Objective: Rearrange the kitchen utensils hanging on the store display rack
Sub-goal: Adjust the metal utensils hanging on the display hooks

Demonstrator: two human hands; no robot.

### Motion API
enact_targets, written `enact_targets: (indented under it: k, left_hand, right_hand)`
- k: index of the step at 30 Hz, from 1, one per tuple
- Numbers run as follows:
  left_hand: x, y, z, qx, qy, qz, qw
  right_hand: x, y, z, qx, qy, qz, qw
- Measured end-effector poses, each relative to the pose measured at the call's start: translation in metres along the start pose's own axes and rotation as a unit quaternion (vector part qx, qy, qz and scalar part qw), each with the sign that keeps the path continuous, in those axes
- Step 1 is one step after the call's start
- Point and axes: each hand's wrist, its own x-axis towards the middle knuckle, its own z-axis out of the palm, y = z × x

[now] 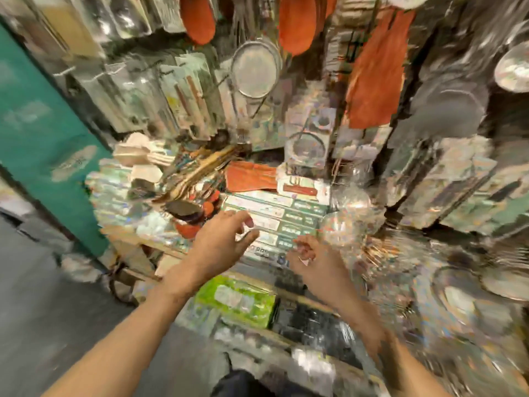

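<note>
left hand (226, 239) fingers loosely spread | right hand (313, 255) blurred, grip cannot be told | green-labelled boxes (274, 222) just beyond both | round strainer (255, 71) hanging well above

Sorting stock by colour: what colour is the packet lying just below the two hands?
Bright green: the packet has a pale patch on top, in the head view.

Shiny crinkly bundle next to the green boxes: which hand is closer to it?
Right. The right hand is just left of and below the shiny bundle; the left hand is farther left, at the green boxes' left edge.
</note>
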Motion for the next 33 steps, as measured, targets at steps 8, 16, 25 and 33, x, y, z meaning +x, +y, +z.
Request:
enact_targets:
  k: [8,16,25,33]
  left_hand:
    - [-0.008,-0.174,-0.007,-0.099,-0.011,-0.143,0.985]
    - [0.081,-0.307,-0.018,-0.084,-0.038,-0.127,0.988]
    - [0.204,-0.411,-0.024,-0.031,-0.079,-0.18,0.98]
    - [0.23,-0.427,-0.023,-0.064,-0.114,-0.221,0.967]
  right_hand:
    - [0.074,-0.05,0.16,0.079,-0.013,0.074,0.994]
    - [0.189,-0.089,0.275,0.157,0.003,0.188,0.97]
    - [0.336,-0.128,0.335,0.185,0.002,0.203,0.962]
    - [0.365,-0.145,0.356,0.114,-0.012,0.199,0.973]
